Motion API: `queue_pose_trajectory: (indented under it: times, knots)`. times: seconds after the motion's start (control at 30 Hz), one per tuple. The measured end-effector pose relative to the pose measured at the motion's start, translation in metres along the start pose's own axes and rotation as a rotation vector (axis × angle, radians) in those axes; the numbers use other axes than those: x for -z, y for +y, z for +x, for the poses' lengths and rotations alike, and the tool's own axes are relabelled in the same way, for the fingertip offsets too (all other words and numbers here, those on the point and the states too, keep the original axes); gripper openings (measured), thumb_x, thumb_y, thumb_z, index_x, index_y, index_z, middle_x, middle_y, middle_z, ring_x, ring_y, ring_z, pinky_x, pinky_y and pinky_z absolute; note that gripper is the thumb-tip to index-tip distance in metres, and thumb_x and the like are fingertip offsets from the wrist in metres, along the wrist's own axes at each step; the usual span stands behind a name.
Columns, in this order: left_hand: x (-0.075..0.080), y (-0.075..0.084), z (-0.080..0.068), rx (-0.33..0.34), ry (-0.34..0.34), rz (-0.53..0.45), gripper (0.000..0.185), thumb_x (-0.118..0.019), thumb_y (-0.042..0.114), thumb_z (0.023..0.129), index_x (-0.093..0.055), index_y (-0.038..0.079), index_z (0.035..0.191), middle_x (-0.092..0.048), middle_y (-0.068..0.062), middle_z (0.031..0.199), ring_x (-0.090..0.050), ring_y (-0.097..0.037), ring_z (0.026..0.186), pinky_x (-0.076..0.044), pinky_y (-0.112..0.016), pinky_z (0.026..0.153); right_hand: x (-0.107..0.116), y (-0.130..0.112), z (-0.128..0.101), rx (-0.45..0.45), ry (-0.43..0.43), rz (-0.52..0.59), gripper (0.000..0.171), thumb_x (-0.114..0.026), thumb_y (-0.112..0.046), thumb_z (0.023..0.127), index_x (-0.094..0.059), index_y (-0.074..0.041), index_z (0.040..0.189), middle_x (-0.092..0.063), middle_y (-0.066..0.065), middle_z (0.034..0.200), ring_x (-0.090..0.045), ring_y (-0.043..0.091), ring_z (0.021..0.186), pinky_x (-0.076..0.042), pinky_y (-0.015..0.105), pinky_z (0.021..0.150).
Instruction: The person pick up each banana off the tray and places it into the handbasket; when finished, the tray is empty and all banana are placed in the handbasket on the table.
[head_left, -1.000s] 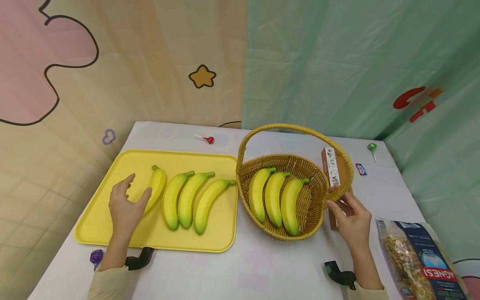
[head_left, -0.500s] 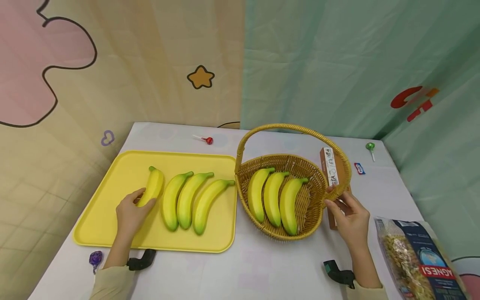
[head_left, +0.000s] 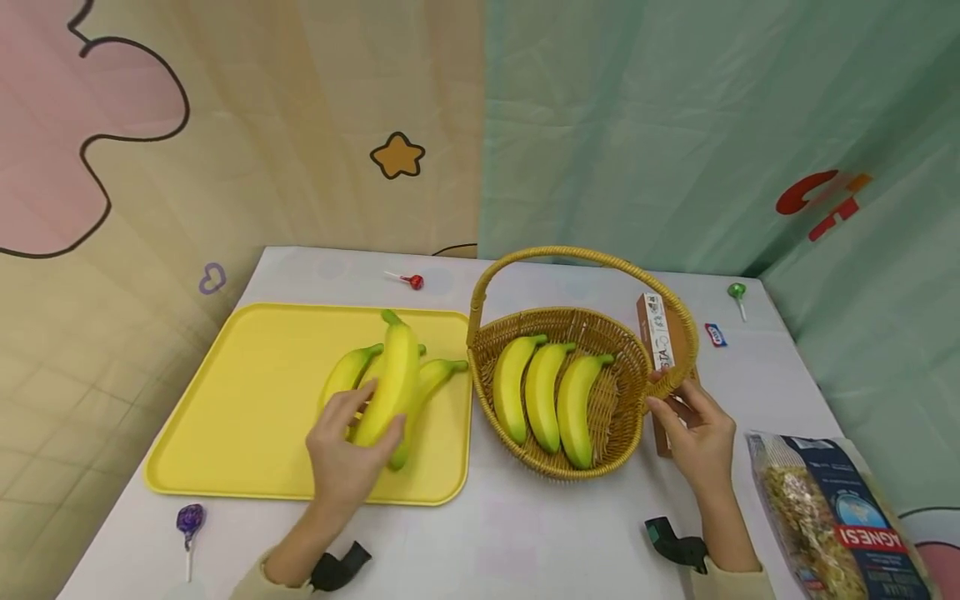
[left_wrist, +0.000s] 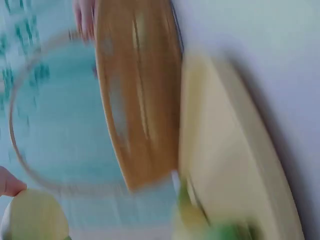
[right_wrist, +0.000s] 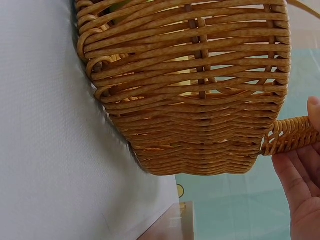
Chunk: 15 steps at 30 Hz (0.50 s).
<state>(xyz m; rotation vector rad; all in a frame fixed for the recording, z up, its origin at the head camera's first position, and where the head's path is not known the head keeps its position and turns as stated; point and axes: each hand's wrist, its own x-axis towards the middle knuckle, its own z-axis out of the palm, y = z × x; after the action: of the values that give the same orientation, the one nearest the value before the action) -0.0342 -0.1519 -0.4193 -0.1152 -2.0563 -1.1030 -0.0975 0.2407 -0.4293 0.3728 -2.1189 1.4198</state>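
Note:
My left hand [head_left: 366,432] grips a yellow banana [head_left: 392,367] by its lower end and holds it raised over the other bananas [head_left: 343,379] lying on the yellow tray [head_left: 247,392]. To the right stands a wicker basket [head_left: 622,433] with three bananas [head_left: 542,396] side by side in it. My right hand [head_left: 672,398] pinches the basket handle [head_left: 585,255] where it meets the rim on the right. The right wrist view shows the basket wall [right_wrist: 190,85] up close, with the fingers [right_wrist: 300,180] at the handle's end [right_wrist: 292,135]. The left wrist view is blurred.
A brown carton [head_left: 660,333] stands just behind the basket's right side. A bag of pasta [head_left: 825,517] lies at the front right. Lollipops lie about: red [head_left: 414,282], green [head_left: 737,291], purple [head_left: 189,518]. A small blue sweet [head_left: 715,335] is near the green one.
My left hand closed round the leftmost banana on the tray, lifted it and carried it rightward over the other bananas. The right hand stayed at the basket handle.

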Motion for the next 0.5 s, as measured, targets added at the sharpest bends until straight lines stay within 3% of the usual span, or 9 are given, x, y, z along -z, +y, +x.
queue_pose_trajectory:
  times: [0.1, 0.23, 0.5]
  knots:
    - [-0.027, 0.034, -0.010, -0.104, -0.086, -0.095, 0.054, -0.083, 0.003, 0.059, -0.070, -0.003, 0.111, -0.067, -0.013, 0.092, -0.060, -0.018, 0.079, -0.049, -0.015, 0.073, 0.000, 0.000, 0.001, 0.002, 0.006, -0.006, 0.041, -0.069, 0.020, 0.075, -0.065, 0.012, 0.115, -0.068, -0.010, 0.111, -0.065, 0.000, 0.103, -0.051, 0.012, 0.082]
    - [-0.065, 0.069, -0.015, -0.167, -0.249, -0.138, 0.051, -0.084, 0.012, 0.064, -0.070, -0.002, 0.112, -0.066, -0.009, 0.094, -0.062, -0.018, 0.084, -0.052, -0.021, 0.074, 0.000, 0.000, 0.001, -0.007, 0.015, -0.008, 0.041, -0.069, 0.021, 0.075, -0.065, 0.013, 0.115, -0.067, -0.010, 0.110, -0.065, -0.001, 0.101, -0.051, 0.011, 0.081]
    - [-0.132, 0.102, -0.015, -0.184, -0.400, -0.048, 0.046, -0.083, 0.023, 0.070, -0.072, 0.004, 0.110, -0.067, -0.004, 0.092, -0.060, -0.016, 0.084, -0.046, -0.018, 0.070, -0.001, 0.000, -0.001, -0.018, 0.004, -0.006, 0.041, -0.070, 0.020, 0.075, -0.066, 0.011, 0.115, -0.067, -0.010, 0.110, -0.065, -0.001, 0.101, -0.052, 0.012, 0.080]
